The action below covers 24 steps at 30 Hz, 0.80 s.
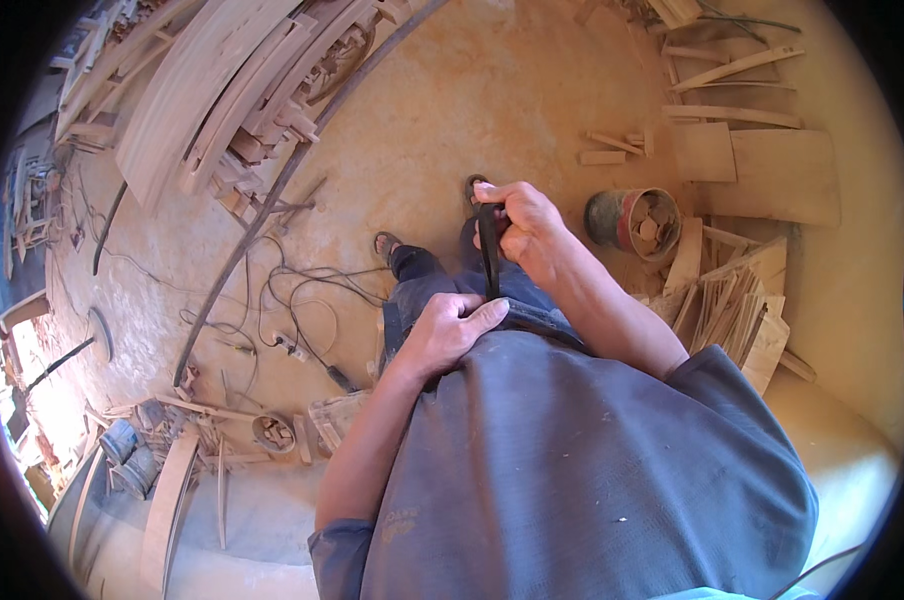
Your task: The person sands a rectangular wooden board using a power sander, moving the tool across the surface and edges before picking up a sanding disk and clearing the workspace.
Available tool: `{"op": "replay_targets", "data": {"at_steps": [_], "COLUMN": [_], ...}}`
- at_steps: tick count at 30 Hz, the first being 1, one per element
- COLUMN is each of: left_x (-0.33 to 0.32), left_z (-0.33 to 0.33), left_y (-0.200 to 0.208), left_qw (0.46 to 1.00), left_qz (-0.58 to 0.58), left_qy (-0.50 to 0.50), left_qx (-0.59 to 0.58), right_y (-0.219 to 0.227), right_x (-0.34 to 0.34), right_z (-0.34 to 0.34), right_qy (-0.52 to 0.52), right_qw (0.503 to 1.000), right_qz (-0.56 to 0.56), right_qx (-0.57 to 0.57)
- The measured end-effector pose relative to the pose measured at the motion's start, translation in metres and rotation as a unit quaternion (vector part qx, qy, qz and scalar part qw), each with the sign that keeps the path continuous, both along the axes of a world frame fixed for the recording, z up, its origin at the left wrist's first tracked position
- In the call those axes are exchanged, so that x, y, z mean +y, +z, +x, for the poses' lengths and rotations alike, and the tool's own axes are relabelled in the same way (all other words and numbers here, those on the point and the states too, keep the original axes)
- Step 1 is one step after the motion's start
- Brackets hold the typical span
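Note:
A narrow black belt (490,258) runs taut from the waist of my dark trousers (542,290) up to my right hand. My right hand (524,222) is raised in front of the waist, its fingers closed round the far end of the belt. Down at the waistband, my left hand (447,332) is closed, with the thumb lying along the top by the near end of the belt. What its fingers grip is partly hidden, but the belt meets it there. My blue-grey shirt (572,450) hangs just below both hands.
Long boards and wood strips (222,100) are stacked at the far left behind a metal bar (262,215). Cables (297,290) lie looped on the floor left of my feet. At the right stand a bucket of offcuts (637,222), plywood sheets (782,175) and wood pieces (737,305).

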<state>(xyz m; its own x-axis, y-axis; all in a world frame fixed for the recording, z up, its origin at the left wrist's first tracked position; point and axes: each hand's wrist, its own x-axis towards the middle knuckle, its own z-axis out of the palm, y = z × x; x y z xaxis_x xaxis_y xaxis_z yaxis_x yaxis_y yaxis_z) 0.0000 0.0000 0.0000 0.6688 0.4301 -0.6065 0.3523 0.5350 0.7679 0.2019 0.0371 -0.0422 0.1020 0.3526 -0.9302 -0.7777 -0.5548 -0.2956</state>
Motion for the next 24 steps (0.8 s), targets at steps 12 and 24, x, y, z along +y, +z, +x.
{"op": "replay_targets", "data": {"at_steps": [12,24], "left_x": [-0.005,0.042], "left_z": [-0.010,-0.027], "left_y": [-0.011,0.022], "left_qw": [0.970,0.983], "left_qz": [0.193,0.159], "left_qy": [-0.145,-0.085], "left_qx": [0.009,-0.020], "right_y": [0.006,0.035], "right_x": [-0.028,-0.091], "right_z": [0.048,0.126], "right_qy": [-0.151,0.614], "right_qw": [0.979,0.709], "right_qz": [-0.137,0.182], "right_qx": [0.015,-0.296]}}
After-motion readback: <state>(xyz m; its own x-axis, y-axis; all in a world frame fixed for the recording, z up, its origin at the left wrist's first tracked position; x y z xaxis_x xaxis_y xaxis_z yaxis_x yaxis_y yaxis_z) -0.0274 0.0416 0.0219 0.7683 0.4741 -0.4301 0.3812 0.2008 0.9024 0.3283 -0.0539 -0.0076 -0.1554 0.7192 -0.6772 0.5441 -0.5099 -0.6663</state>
